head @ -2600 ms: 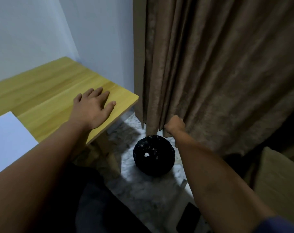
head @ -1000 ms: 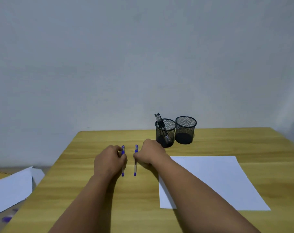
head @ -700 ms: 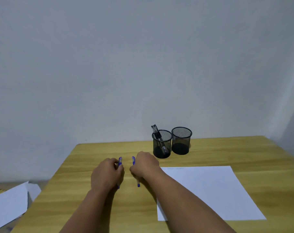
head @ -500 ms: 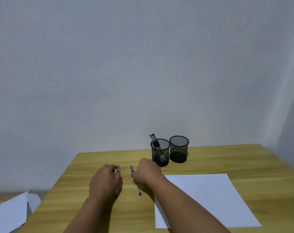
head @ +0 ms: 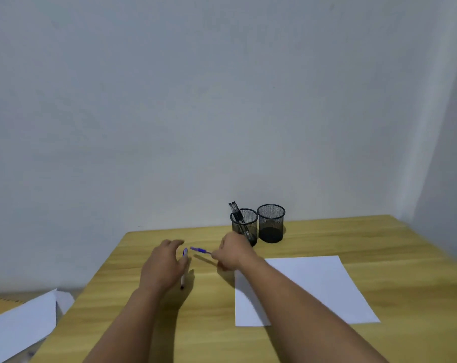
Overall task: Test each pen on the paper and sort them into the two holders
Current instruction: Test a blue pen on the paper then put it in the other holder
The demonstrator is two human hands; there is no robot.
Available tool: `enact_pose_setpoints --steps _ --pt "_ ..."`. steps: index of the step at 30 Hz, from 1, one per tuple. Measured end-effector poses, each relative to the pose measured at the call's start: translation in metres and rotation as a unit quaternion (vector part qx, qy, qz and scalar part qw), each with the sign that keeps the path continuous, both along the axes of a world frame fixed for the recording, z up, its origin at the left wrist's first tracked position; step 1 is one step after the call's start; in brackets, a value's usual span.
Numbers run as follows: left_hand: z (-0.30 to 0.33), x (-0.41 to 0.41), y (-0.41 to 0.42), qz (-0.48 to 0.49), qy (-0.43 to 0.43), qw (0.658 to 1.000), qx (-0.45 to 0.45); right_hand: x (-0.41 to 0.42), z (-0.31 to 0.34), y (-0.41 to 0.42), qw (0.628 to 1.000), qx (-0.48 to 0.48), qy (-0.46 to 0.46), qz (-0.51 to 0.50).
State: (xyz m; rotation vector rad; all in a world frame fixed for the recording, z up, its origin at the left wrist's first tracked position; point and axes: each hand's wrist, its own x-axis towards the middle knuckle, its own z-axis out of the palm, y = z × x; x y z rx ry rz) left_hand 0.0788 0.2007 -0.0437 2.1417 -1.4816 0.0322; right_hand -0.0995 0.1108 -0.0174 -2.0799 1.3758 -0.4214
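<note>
Loose paper sheets (head: 20, 327) lie left, off table (head: 379, 242).

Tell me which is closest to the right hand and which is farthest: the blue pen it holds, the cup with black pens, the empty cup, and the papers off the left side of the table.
1. The blue pen, pinched in the right hand itself.
2. The cup with black pens, just behind the hand.
3. The empty cup, to the right of that cup.
4. The papers, far off the table's left edge.

Wooden table (head: 379, 239) bears paper (head: 313, 286), two mesh holders (head: 271, 224)
</note>
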Motion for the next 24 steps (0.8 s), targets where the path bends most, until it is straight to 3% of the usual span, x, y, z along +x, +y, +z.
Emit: enact_pose_setpoints --steps 4,9,12,17,19,21,22,24 --pt "0.008 -0.016 -0.008 -0.069 -0.014 0.997 -0.04 -0.038 0.023 -0.013 0.961 0.163 -0.22 0.024" --pt "0.018 -0.049 -0.023 -0.121 -0.008 0.987 -0.101 -0.072 0.037 -0.018 0.898 0.219 -0.381 -0.034" --pt "0.026 -0.075 -0.035 -0.17 -0.021 0.977 -0.124 -0.078 0.036 -0.017 0.883 0.234 -0.404 -0.052" --pt "0.045 -0.117 -0.05 -0.197 0.017 0.979 -0.047 -0.078 0.028 -0.029 0.869 0.207 -0.42 -0.161" --pt "0.051 -0.123 -0.053 -0.201 0.023 0.979 -0.009 -0.082 0.023 -0.042 0.836 0.216 -0.456 -0.215" --pt "0.047 -0.12 -0.05 -0.202 0.009 0.978 0.044 -0.103 0.025 -0.059 0.779 0.207 -0.514 -0.294" --pt "0.04 -0.112 -0.047 -0.191 0.001 0.979 0.067 -0.118 0.028 -0.068 0.767 0.188 -0.521 -0.323" --pt "0.024 -0.092 -0.039 -0.14 -0.003 0.988 0.072 -0.145 0.041 -0.08 0.782 0.15 -0.499 -0.343"
